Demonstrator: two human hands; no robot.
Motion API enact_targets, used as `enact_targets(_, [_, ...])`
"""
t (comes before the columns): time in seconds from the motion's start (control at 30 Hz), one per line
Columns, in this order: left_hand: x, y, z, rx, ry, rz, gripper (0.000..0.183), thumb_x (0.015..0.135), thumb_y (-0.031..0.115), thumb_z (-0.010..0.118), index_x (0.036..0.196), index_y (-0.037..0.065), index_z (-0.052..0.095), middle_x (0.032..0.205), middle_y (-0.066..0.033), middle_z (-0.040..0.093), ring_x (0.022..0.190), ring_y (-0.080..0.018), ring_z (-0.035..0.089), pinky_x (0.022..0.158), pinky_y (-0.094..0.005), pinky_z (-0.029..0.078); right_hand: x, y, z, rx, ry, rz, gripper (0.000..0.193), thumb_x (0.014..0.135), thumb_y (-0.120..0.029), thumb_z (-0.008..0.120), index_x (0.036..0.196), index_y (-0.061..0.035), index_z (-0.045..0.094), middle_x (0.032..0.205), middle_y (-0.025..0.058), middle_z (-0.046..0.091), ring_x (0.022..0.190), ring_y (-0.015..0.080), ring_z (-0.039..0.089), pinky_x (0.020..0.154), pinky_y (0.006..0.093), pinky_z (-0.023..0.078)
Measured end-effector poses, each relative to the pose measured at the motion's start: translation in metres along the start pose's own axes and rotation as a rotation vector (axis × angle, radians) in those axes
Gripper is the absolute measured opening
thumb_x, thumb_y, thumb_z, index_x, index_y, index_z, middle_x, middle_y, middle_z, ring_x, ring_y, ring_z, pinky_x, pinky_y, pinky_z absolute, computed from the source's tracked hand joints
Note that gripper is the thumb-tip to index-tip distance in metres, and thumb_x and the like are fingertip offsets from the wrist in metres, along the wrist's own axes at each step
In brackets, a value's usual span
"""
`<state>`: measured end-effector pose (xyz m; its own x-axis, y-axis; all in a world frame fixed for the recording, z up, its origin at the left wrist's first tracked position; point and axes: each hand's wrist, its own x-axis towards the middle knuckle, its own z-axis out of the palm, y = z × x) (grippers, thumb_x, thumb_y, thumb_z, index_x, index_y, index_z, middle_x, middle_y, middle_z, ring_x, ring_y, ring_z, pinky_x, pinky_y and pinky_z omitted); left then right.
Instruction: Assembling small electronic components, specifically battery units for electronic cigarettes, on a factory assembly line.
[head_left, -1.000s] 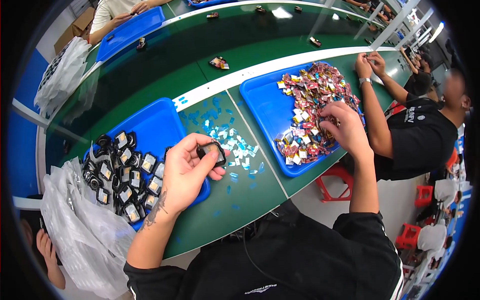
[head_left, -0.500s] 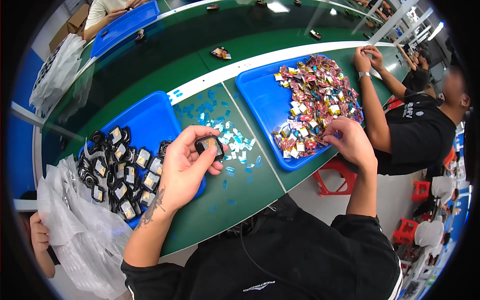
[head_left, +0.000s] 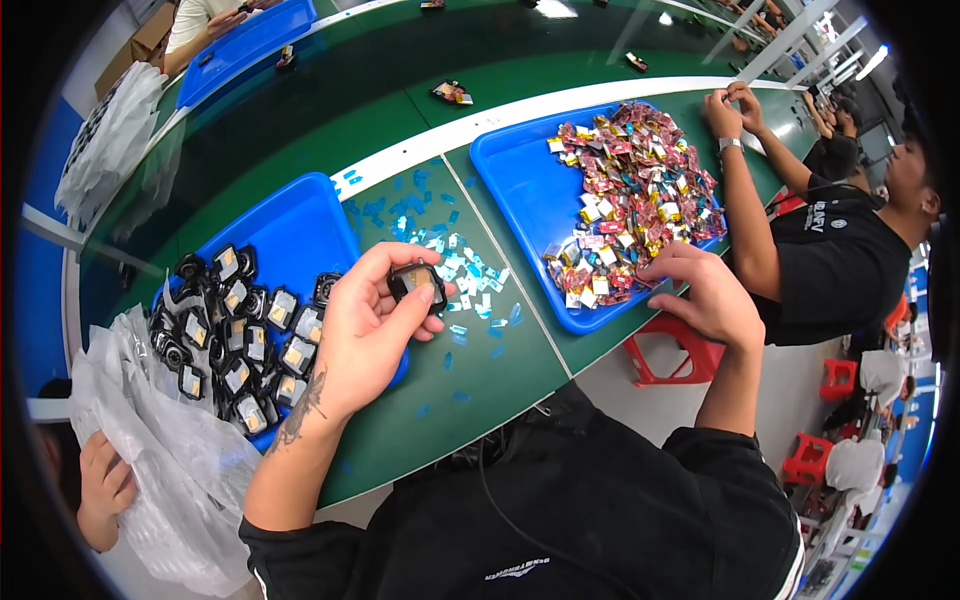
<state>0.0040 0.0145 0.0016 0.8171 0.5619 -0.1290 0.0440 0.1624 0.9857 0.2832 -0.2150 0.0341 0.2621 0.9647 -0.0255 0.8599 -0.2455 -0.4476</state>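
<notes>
right hand (head_left: 708, 295) at the near edge of a heap of small flat red, white and yellow parts (head_left: 640, 190).
the heap lies ahead and leftward of its fingertips, nearer to this hand than the other, along the right side of a shallow blue plastic tray (head_left: 510, 210); thumb and forefinger are parted, nothing visible between them. the left hand (head_left: 365, 335), well apart beside small blue film scraps (head_left: 460, 265), pinches a rounded-square, tan-faced black plastic housing (head_left: 408, 277), thumb on its face; its long axis is unclear.
</notes>
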Motion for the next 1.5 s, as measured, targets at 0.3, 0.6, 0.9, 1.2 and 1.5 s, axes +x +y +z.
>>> enact_targets(0.3, [-0.002, 0.000, 0.001, -0.027, -0.078, 0.010, 0.035, 0.096, 0.007, 0.056, 0.130, 0.006, 0.053, 0.097, -0.0020, 0.059, 0.082, -0.0076, 0.059, 0.069, -0.0222, 0.051, 0.011, -0.005, 0.028, 0.985, 0.573, 0.156, 0.013, 0.094, -0.009, 0.061, 0.101, 0.0022, 0.064, 0.078, 0.0009, 0.061, 0.059, 0.0008, 0.041, 0.050, 0.0195, 0.031])
enact_targets(0.6, [-0.006, -0.006, 0.022, 0.023, -0.047, 0.040, 0.024, 0.093, 0.016, 0.064, 0.111, 0.000, 0.070, 0.086, -0.0022, 0.064, 0.078, -0.0072, 0.055, 0.064, -0.0218, 0.049, 0.048, -0.102, 0.096, 1.627, 0.342, 0.090, 0.012, 0.095, -0.007, 0.059, 0.103, 0.0004, 0.060, 0.087, 0.0054, 0.064, 0.067, 0.0070, 0.054, 0.056, 0.0205, 0.041])
enact_targets(0.9, [-0.007, -0.009, 0.015, 0.161, 0.184, 0.354, 0.015, 0.087, 0.011, 0.069, 0.095, -0.002, 0.069, 0.098, -0.0094, 0.062, 0.085, -0.0146, 0.062, 0.064, -0.0294, 0.051, 0.059, -0.118, 0.107, 1.118, 0.209, -0.100, 0.018, 0.091, -0.004, 0.062, 0.107, 0.0039, 0.060, 0.097, 0.0062, 0.062, 0.076, 0.0086, 0.057, 0.066, 0.0202, 0.045])
enact_targets(1.2, [-0.014, 0.005, 0.009, 0.623, 0.188, 0.499, 0.011, 0.081, 0.006, 0.072, 0.091, 0.001, 0.071, 0.103, -0.0141, 0.060, 0.089, -0.0238, 0.065, 0.076, -0.0323, 0.051, 0.086, -0.126, 0.057, 0.630, 0.163, -0.284, 0.009, 0.082, -0.003, 0.070, 0.090, -0.0011, 0.067, 0.082, 0.0044, 0.064, 0.071, 0.0107, 0.058, 0.058, 0.0240, 0.042])
enact_targets(1.5, [-0.015, 0.011, 0.006, 0.651, 0.035, 0.433, 0.012, 0.080, 0.010, 0.075, 0.089, 0.002, 0.071, 0.103, -0.0145, 0.060, 0.088, -0.0250, 0.065, 0.076, -0.0329, 0.052, 0.084, -0.117, 0.061, 0.749, -0.003, -0.210, 0.004, 0.085, -0.003, 0.066, 0.084, -0.0005, 0.063, 0.076, 0.0008, 0.060, 0.066, 0.0062, 0.054, 0.055, 0.0226, 0.040])
